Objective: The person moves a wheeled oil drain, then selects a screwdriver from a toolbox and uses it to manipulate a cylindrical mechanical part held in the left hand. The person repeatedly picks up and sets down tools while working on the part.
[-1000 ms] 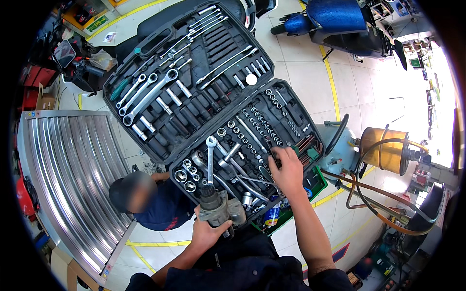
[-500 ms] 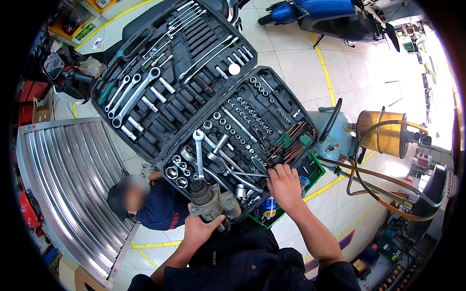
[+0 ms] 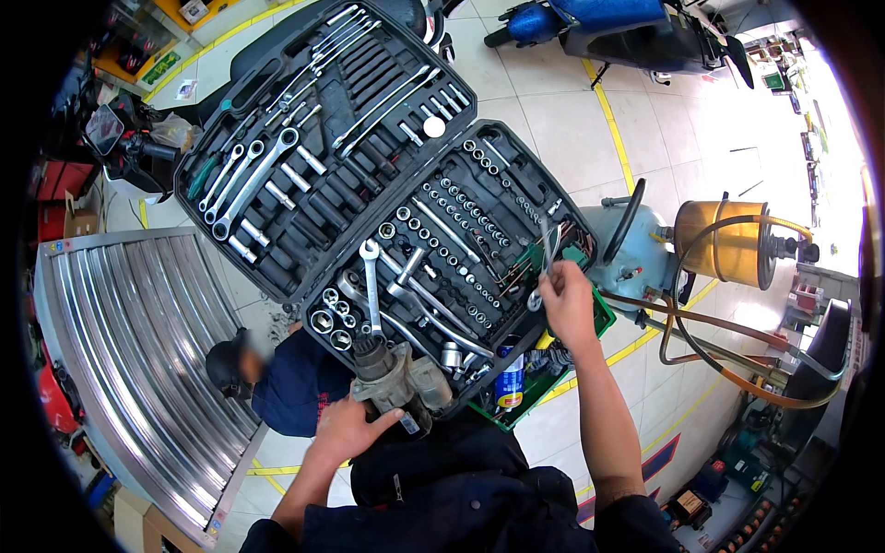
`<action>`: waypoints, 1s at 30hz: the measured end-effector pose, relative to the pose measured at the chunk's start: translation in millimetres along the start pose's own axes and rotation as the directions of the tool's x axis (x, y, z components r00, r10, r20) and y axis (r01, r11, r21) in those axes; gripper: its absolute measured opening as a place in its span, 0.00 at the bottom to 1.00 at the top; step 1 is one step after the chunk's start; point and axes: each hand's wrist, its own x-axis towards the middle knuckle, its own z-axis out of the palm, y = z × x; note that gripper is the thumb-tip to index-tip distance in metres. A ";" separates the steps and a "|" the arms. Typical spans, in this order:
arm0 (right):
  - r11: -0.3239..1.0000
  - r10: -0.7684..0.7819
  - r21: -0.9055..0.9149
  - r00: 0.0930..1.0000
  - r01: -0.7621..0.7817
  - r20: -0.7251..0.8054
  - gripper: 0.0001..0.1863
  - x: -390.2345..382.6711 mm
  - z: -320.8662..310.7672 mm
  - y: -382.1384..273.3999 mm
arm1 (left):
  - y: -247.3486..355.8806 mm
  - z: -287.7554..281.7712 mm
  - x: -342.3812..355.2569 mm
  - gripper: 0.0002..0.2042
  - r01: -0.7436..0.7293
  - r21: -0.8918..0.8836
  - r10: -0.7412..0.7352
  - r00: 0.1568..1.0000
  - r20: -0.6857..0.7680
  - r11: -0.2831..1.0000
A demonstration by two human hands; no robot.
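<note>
Left hand is gripping a metal unit, lower centre; right hand is pinching a slim tool, right of centre.
The unit is probably weighing heavy, staying rigid; cradle its body.

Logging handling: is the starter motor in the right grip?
No, the left grip holds the starter motor, while the right grip holds a slim silver tool.

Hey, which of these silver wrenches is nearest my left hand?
The open-ended wrench over the tool case's near half, beside the metal part in your left hand. The three ring-ended wrenches lie farther off, in the lid.
</note>
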 end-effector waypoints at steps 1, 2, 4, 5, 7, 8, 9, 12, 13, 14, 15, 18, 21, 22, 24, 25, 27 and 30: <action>0.998 0.052 0.025 0.999 -0.052 -0.005 0.10 7.3 -1.9 -0.9 | 0.2 -7.2 1.1 0.36 -0.030 0.082 0.029 0.999 0.024 0.996; 0.993 0.103 0.052 0.995 -0.103 -0.010 0.10 15.5 -3.3 -2.0 | 0.2 -14.6 2.9 0.38 -0.064 0.163 0.057 0.997 0.046 0.985; 0.997 0.077 0.001 0.996 -0.077 -0.045 0.10 27.4 -2.9 -0.6 | 5.9 -27.3 4.5 0.40 -0.058 0.241 0.030 0.993 0.118 0.969; 0.998 0.059 -0.022 0.996 -0.061 -0.065 0.10 31.9 -3.3 -0.1 | 7.5 -31.4 5.0 0.40 -0.062 0.284 0.017 0.987 0.158 0.957; 0.998 0.007 -0.064 0.995 -0.013 -0.097 0.10 33.8 0.3 -1.9 | 10.4 -36.7 6.8 0.40 -0.080 0.327 0.007 0.976 0.219 0.942; 0.996 -0.002 -0.085 0.995 -0.007 -0.102 0.09 32.9 1.4 -5.0 | 9.1 -36.5 7.1 0.40 -0.086 0.321 0.006 0.970 0.242 0.943; 0.994 -0.014 -0.105 0.994 0.003 -0.105 0.09 34.4 2.6 -9.8 | 8.6 -36.9 7.2 0.39 -0.087 0.313 0.003 0.965 0.262 0.946; 0.994 -0.030 -0.104 0.993 0.018 -0.117 0.12 27.7 1.2 -10.3 | 0.5 -30.2 12.3 0.38 -0.072 0.271 -0.016 0.951 0.309 0.960; 0.996 -0.028 -0.089 0.993 0.018 -0.114 0.14 23.8 1.5 -7.8 | -1.9 -27.9 12.6 0.37 -0.068 0.264 -0.019 0.949 0.315 0.962; 0.997 -0.024 -0.072 0.993 0.016 -0.113 0.17 18.9 2.2 -5.3 | -3.6 -27.2 12.4 0.36 -0.058 0.247 -0.025 0.947 0.320 0.967; 0.996 -0.045 -0.081 0.991 0.035 -0.127 0.19 12.2 1.7 -3.9 | -5.5 -25.9 14.1 0.36 -0.051 0.227 -0.027 0.945 0.326 0.973; 0.983 -0.142 -0.143 0.967 0.114 -0.211 0.23 -12.0 -3.8 -7.5 | -14.3 -22.8 18.1 0.34 -0.003 0.125 -0.041 0.937 0.348 0.992; 0.962 -0.236 -0.190 0.947 0.196 -0.218 0.24 -33.5 -6.7 -10.4 | -35.3 -10.5 21.7 0.32 0.015 -0.022 -0.007 0.944 0.329 1.000; 0.947 -0.292 -0.204 0.926 0.247 -0.238 0.23 -40.2 -6.8 -8.1 | -39.7 -6.2 21.3 0.34 -0.005 -0.090 0.030 0.958 0.285 0.996; 0.930 -0.347 -0.190 0.920 0.314 -0.181 0.20 -52.1 -3.9 -9.0 | -43.1 -2.5 19.9 0.36 -0.027 -0.173 0.068 0.970 0.235 0.984; 0.925 -0.358 -0.189 0.924 0.331 -0.136 0.18 -57.1 -1.8 -9.5 | -42.3 -2.9 20.4 0.35 -0.027 -0.190 0.072 0.970 0.231 0.981; 0.941 -0.303 -0.147 0.952 0.306 0.045 0.17 -67.2 3.6 -14.9 | -36.2 -7.2 21.3 0.34 -0.022 -0.227 0.074 0.972 0.223 0.974; 0.930 -0.258 -0.209 0.942 0.302 0.213 0.16 -72.4 11.8 -22.7 | -25.5 -12.8 20.3 0.34 -0.018 -0.267 0.076 0.976 0.205 0.963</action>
